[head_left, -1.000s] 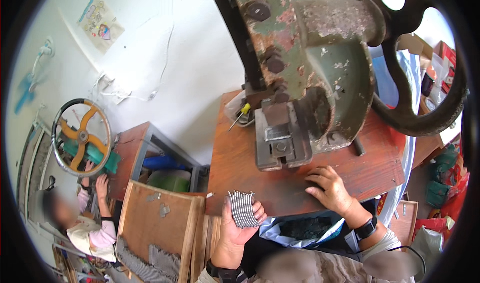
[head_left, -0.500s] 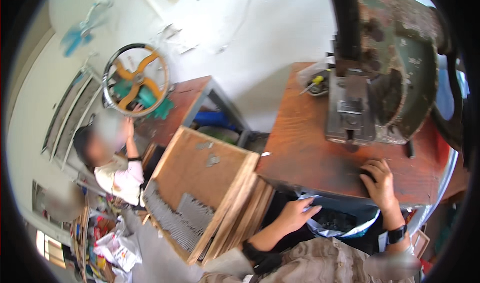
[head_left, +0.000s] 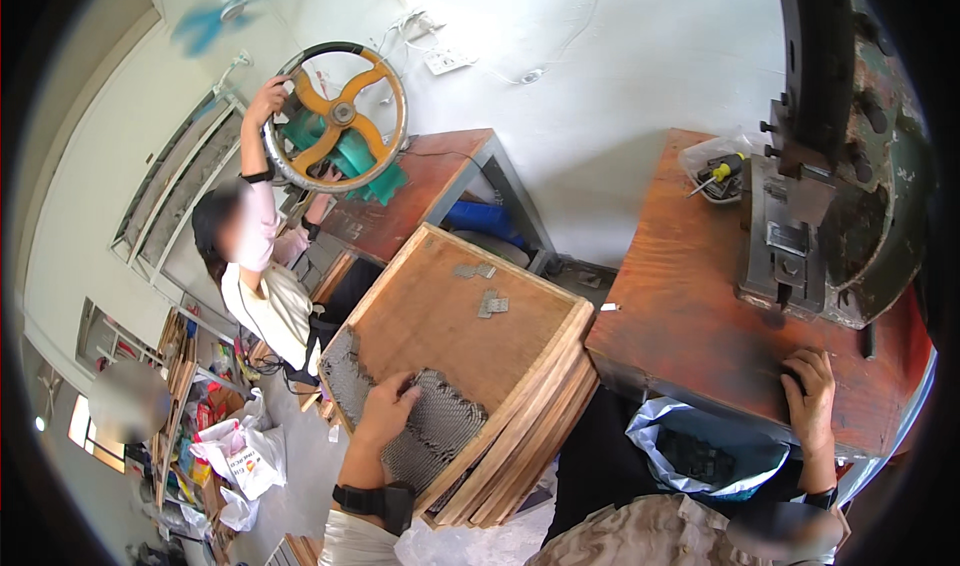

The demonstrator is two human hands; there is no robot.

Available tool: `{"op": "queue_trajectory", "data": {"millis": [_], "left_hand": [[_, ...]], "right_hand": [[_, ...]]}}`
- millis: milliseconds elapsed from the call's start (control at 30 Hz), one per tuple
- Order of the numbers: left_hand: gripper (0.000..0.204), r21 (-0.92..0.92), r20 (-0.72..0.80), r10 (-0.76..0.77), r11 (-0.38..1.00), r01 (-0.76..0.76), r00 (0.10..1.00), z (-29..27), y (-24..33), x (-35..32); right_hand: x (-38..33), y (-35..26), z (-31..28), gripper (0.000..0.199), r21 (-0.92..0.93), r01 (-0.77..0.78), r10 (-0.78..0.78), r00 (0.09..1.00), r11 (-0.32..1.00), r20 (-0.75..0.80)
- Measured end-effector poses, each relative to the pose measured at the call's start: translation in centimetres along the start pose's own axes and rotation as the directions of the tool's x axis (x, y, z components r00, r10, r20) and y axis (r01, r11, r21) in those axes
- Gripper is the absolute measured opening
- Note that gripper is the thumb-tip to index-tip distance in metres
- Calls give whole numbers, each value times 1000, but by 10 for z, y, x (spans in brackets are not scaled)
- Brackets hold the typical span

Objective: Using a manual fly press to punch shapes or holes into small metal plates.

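Observation:
My left hand [head_left: 388, 413] is over a shallow wooden tray [head_left: 420, 301], fingers bent at the edge of tightly packed rows of small grey metal pieces [head_left: 448, 421]. Whatever is between those fingertips is too small to make out. Two little clusters of similar metal pieces [head_left: 492, 304] lie apart on the tray's bare wood. My right hand [head_left: 812, 401] rests at the front edge of the reddish-brown workbench [head_left: 680, 266], loosely bent, thumb apart and holding nothing. Behind it stands a heavy green-grey press [head_left: 870, 196] with a metal die block [head_left: 790, 236].
Below the bench edge hangs an open silvery bag [head_left: 655, 426] with dark pieces inside. A plastic tub [head_left: 700, 156] holds a yellow-handled screwdriver [head_left: 722, 173]. More wooden trays [head_left: 530, 446] are stacked underneath. On the left, a co-worker [head_left: 270, 296] grips a large handwheel [head_left: 342, 116].
My left hand has moved left from beside the bag to the metal pieces in the tray. My right hand stays on the bench. The view has shifted left; the co-worker's arm is raised to the wheel.

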State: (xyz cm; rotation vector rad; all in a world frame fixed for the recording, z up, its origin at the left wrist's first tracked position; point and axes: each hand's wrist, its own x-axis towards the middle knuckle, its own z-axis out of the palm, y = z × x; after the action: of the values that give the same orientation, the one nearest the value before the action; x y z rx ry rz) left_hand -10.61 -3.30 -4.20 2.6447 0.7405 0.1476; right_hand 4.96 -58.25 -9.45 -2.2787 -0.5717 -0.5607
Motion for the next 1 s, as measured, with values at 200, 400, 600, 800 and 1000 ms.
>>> {"op": "queue_trajectory", "data": {"millis": [200, 400, 600, 800, 1000], "left_hand": [[52, -276, 299, 99, 961, -13, 949, -23, -24, 31], [47, -412, 331, 73, 908, 75, 941, -25, -23, 28], [49, -33, 140, 130, 991, -127, 982, -15, 2, 19], [52, -37, -27, 117, 992, -118, 993, -6, -6, 15], [43, -194, -37, 42, 980, -48, 998, 0, -7, 25]], "right_hand": [[-2, 0, 3, 17, -71, 7, -8, 1000, 997, -13], [-1, -2, 5, 17, -84, 7, -7, 1000, 996, -6], [-4, 1, 2, 17, -99, -24, 24, 1000, 995, -2], [-1, 0, 8, 18, -84, 11, -11, 1000, 996, -3], [-4, 1, 1, 19, -113, 16, -21, 999, 994, -40]]}}
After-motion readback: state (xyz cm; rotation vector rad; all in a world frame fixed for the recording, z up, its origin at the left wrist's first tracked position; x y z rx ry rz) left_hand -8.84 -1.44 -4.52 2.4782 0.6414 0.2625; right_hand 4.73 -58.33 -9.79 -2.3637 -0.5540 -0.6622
